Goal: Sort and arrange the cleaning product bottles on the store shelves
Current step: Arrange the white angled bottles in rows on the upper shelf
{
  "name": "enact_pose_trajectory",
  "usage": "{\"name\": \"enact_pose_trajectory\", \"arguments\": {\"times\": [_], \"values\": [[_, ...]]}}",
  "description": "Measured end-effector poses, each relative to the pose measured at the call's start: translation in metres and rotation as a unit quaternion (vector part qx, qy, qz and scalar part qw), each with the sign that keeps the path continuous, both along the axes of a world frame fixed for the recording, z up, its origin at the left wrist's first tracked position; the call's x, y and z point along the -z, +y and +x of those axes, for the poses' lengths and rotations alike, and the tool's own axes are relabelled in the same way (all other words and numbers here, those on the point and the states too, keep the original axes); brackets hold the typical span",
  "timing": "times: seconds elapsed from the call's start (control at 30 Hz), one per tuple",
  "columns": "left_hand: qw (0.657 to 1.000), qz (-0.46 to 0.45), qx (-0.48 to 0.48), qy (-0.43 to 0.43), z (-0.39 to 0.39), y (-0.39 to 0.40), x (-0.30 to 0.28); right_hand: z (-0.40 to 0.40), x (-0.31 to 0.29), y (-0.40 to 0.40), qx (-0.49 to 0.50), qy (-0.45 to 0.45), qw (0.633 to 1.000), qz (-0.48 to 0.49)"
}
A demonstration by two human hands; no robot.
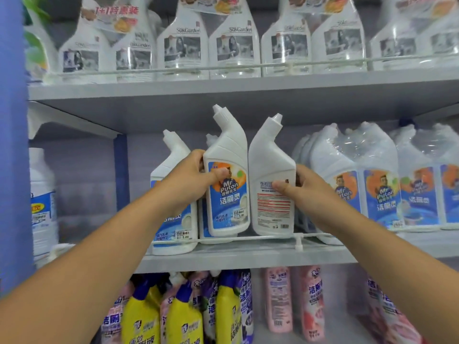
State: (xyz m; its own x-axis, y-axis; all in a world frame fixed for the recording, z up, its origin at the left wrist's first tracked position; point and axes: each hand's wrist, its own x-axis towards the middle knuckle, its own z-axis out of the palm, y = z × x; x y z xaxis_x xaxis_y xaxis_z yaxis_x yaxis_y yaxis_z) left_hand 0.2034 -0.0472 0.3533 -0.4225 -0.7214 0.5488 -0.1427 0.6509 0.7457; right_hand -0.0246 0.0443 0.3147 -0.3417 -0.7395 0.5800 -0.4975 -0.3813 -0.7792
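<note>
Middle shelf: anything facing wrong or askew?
Yes. The bottle in the right hand, a white angled-neck bottle, shows its back label, while the left hand holds a matching bottle front-out.

You're getting bright, even overhead store light, glare on the shrink-wrapped clear plastic bottle packs [357, 150], soft motion blur throughout, wide-angle bending along the grey metal shelf edge [223, 91].

top-shelf bottles [233, 43]: caps cropped | lower bottles [183, 316]: bases cropped, blurred | rear bottle [211, 140]: mostly hidden
</note>
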Motion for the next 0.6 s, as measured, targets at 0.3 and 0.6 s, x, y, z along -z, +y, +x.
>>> {"name": "enact_pose_trajectory", "arguments": {"times": [0.3,0.6], "values": [[0.993,-0.05,-0.084,-0.074,-0.01,0.004,0.005,-0.005,-0.001,-0.016,0.016,-0.047,0.998,0.046],[0.906,-0.286,-0.287,-0.122,-0.049,0.021,0.009,0.001,-0.002,-0.042,0.125,-0.048,0.99,0.04]]}}
